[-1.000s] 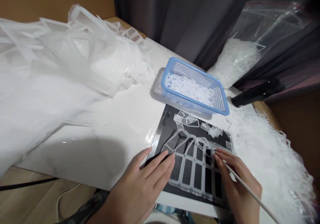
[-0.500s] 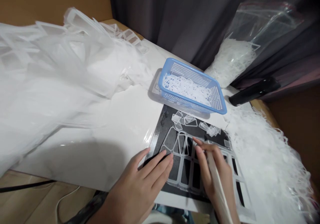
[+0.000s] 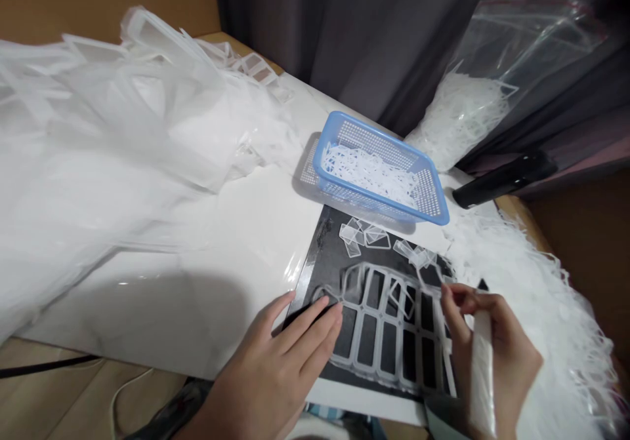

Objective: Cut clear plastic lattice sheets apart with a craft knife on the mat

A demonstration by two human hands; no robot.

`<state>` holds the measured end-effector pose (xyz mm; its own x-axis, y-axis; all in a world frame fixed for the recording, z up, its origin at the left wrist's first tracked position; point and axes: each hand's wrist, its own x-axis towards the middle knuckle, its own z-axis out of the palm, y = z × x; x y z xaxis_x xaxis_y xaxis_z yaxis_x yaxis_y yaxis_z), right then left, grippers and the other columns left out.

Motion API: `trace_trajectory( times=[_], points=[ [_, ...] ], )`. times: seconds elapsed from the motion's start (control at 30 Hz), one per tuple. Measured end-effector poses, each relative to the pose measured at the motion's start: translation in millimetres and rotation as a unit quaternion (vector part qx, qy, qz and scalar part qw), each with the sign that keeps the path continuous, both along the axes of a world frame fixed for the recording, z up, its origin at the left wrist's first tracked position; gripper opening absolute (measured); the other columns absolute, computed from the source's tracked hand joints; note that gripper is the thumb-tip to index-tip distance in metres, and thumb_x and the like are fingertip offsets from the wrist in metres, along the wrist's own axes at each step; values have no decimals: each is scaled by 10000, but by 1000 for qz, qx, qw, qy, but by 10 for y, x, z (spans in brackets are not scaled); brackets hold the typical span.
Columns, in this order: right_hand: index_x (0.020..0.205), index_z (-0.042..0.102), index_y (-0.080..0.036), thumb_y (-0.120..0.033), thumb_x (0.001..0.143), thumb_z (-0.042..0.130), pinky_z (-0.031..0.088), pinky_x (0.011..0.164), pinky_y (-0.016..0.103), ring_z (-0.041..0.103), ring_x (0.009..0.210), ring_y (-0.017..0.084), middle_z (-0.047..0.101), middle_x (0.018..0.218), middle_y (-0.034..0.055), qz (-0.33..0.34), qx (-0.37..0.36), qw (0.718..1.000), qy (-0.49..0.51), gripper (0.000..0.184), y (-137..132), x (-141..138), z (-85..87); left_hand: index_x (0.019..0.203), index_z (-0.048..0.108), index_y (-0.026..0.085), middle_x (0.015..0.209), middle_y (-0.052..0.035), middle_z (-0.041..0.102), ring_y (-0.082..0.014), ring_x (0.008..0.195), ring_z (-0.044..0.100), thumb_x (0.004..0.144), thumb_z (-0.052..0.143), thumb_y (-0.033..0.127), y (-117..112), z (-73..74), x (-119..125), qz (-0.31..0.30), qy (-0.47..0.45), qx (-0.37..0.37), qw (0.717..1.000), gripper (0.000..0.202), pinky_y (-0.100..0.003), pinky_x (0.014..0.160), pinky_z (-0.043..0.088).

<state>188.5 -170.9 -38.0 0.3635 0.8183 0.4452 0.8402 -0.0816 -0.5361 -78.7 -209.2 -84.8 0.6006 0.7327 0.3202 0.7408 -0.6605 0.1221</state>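
Note:
A clear plastic lattice sheet point(image 3: 388, 335) with rectangular cut-outs lies on a black mat point(image 3: 329, 256). My left hand point(image 3: 280, 368) rests flat with fingers stretched out, pressing the sheet's left edge onto the mat. My right hand point(image 3: 492, 348) is closed around a white stick-like tool point(image 3: 482, 374) and pinches the sheet's upper right edge with its fingertips. Small clear plastic pieces point(image 3: 364, 233) lie loose at the far end of the mat.
A blue mesh basket point(image 3: 433, 197) holding white plastic scraps stands behind the mat. A large heap of clear plastic sheets point(image 3: 108, 132) fills the left. A scrap-filled clear bag point(image 3: 472, 105) and a black tool point(image 3: 502, 181) lie at the right; loose scraps point(image 3: 531, 296) cover the right edge.
My right hand moved from the sheet's middle back to its right edge with the tool. The lattice's upper part has shifted and now shows an arched top. My left hand stayed put.

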Motion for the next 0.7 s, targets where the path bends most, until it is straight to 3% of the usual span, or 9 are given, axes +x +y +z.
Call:
trace_trajectory(
  times=[0.1, 0.3, 0.4, 0.53, 0.6, 0.7],
  points=[
    [736, 502, -213, -509, 853, 702, 445, 713, 242, 684, 792, 184, 715, 832, 14, -12, 5, 1000, -17, 376, -10, 108, 47, 1426, 513, 165, 1510, 3, 511, -181, 1393, 371, 984, 365, 233, 5, 0, 5, 1, 5, -4, 1000, 472, -501, 1105, 239],
    [1045, 639, -216, -429, 901, 690, 534, 786, 269, 707, 917, 213, 722, 1038, 62, 122, -37, 992, 15, 262, -113, -105, 145, 1285, 645, 142, 1332, -33, 653, -201, 1234, 531, 988, 432, 171, -13, -57, -18, -10, -78, 85, 993, 367, -458, 1196, 209],
    [1148, 645, -252, -324, 979, 615, 564, 727, 219, 726, 820, 170, 741, 991, 29, 242, -95, 964, 53, 186, -235, -188, 111, 1102, 727, 127, 1171, -47, 705, -199, 1095, 604, 991, 467, 147, -55, -82, -65, -71, -116, 123, 983, 283, -436, 1136, 338],
    [1354, 599, -297, -354, 1043, 517, 551, 615, 172, 682, 642, 124, 718, 843, -1, 389, -133, 908, 83, 327, -382, -217, 10, 1077, 735, 161, 1143, -20, 709, -172, 1076, 600, 1017, 461, 174, -90, -81, -120, -110, -114, 111, 981, 281, -350, 992, 460],
    [1330, 647, -293, -402, 1050, 485, 540, 569, 179, 659, 616, 129, 668, 765, 6, 421, -140, 892, 90, 342, -417, -252, -10, 1076, 738, 165, 1167, -16, 708, -166, 1079, 592, 1021, 426, 166, -89, -88, -138, -125, -112, 110, 980, 317, -330, 954, 474],
    [1212, 717, -283, -310, 1040, 497, 571, 599, 220, 696, 681, 165, 700, 810, 33, 425, -154, 886, 100, 281, -437, -352, 8, 1047, 748, 151, 1184, -34, 706, -165, 1058, 592, 1002, 424, 157, -78, -113, -153, -144, -120, 131, 974, 327, -314, 899, 481]
  ],
)
